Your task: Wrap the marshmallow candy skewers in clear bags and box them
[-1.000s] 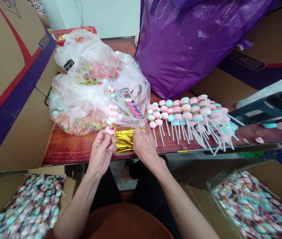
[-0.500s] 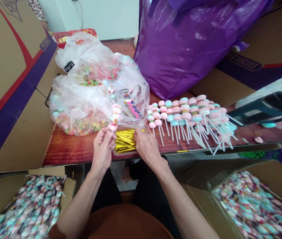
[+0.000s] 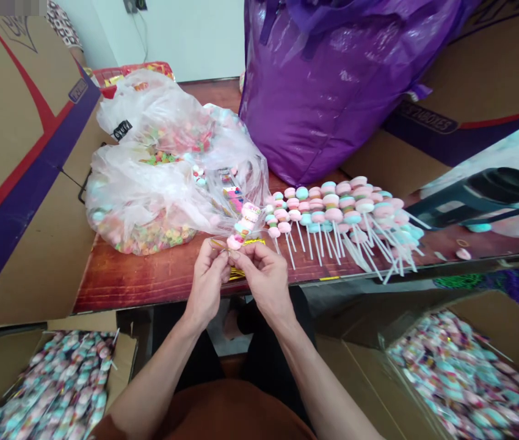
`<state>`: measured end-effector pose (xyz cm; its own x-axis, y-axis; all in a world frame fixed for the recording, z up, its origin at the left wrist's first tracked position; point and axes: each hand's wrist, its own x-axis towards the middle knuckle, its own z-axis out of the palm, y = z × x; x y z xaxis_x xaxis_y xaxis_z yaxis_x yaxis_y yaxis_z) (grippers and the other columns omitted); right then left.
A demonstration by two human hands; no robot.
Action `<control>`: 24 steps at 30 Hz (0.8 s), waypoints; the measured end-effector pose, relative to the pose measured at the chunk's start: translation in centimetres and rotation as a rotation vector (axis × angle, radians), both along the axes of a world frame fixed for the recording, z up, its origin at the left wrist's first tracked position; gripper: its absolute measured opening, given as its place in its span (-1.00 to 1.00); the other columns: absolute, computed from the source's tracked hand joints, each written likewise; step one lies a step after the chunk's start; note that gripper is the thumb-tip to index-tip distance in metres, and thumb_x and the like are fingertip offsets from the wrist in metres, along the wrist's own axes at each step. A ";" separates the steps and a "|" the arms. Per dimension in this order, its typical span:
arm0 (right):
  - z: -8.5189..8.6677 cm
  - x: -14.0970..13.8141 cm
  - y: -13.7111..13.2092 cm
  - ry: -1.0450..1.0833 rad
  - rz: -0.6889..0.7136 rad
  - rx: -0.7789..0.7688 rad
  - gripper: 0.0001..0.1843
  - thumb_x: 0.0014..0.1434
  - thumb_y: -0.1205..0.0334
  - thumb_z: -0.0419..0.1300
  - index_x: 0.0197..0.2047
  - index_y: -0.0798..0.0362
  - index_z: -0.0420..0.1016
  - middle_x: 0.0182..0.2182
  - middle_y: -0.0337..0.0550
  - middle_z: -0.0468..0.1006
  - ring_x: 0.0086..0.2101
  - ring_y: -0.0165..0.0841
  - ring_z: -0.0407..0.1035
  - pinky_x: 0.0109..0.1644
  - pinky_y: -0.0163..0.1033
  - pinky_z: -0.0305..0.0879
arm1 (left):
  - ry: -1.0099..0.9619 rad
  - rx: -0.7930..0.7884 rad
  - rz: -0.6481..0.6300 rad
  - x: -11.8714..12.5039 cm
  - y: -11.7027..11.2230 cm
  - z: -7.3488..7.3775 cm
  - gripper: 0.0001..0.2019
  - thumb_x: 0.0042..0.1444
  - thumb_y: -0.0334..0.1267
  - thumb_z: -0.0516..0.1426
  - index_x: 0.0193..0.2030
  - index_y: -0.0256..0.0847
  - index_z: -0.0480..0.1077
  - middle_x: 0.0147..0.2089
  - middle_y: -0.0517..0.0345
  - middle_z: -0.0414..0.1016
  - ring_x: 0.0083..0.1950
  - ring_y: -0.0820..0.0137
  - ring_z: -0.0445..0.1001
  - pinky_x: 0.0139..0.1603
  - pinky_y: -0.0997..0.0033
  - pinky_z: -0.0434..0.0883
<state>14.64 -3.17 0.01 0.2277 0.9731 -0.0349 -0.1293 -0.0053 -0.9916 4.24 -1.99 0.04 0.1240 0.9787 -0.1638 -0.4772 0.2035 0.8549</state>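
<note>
Just above the front edge of the bench (image 3: pixel 149 278), both hands meet in the middle. The left hand (image 3: pixel 208 280) and the right hand (image 3: pixel 265 280) come together at the lower end of one wrapped lollipop (image 3: pixel 243 222). The fingers (image 3: pixel 220 261) of the left hand are narrow and pinch the wrapper near its neck, and the fingers of the right hand are also closed on the same spot, touching those of the left. Whether the right hand also pinches a tie I cannot tell. The wrapped lollipop is tilted, its pink and blue head pointing up and to the right, above the bench and not lying on it. Below the hands some gold ties (image 3: pixel 237 274) show, mostly hidden.

On the right of the hands a row of bare lollipops (image 3: pixel 342 211) lies on the bench, sticks toward the person. On the left are clear bags (image 3: pixel 149 183) full of small coloured sweets, and behind stands a purple bag (image 3: pixel 333 91). A black tool (image 3: pixel 479 195) lies at the far right. Below the bench, a left box (image 3: pixel 53 391) and a right box (image 3: pixel 461 373) are filled with wrapped lollipops.
</note>
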 end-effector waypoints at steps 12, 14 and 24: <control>-0.6 -0.5 -1.1 -0.051 -0.017 0.044 -0.82 0.26 0.11 0.17 -0.30 0.03 0.40 -0.39 -0.24 0.49 -0.35 -0.37 0.39 -0.22 -0.28 0.36 | -0.075 -0.080 0.001 0.6 -0.1 0.3 -0.64 0.02 -0.11 0.36 -0.37 -0.24 0.27 -0.53 0.35 0.25 -0.60 0.70 0.03 -0.60 0.69 -0.02; -0.8 -0.2 -1.2 0.053 0.032 0.032 -0.82 0.27 0.10 0.18 -0.29 0.02 0.39 -0.39 -0.26 0.48 -0.35 -0.38 0.38 -0.21 -0.28 0.36 | -0.147 -0.169 -0.069 0.3 -0.1 0.9 -0.64 -0.02 -0.15 0.38 -0.35 -0.25 0.29 -0.54 0.36 0.24 -0.62 0.72 -0.02 -0.62 0.71 -0.06; 0.7 3.5 -1.1 -0.115 0.245 0.160 -0.81 0.28 0.11 0.20 -0.30 0.01 0.32 -0.42 -0.29 0.35 -0.44 -0.43 0.25 -0.37 -0.32 0.25 | -0.255 -0.352 -0.393 -0.4 -0.5 2.9 -0.61 -0.09 -0.18 0.42 -0.29 -0.25 0.32 -0.61 0.44 0.15 -0.63 0.70 -0.12 -0.67 0.75 -0.12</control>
<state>18.11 -4.31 0.67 -0.0205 0.9906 0.1351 -0.0305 0.1345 -0.9904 3.83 -2.48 2.94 0.5453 0.7431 -0.3878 -0.4903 0.6581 0.5715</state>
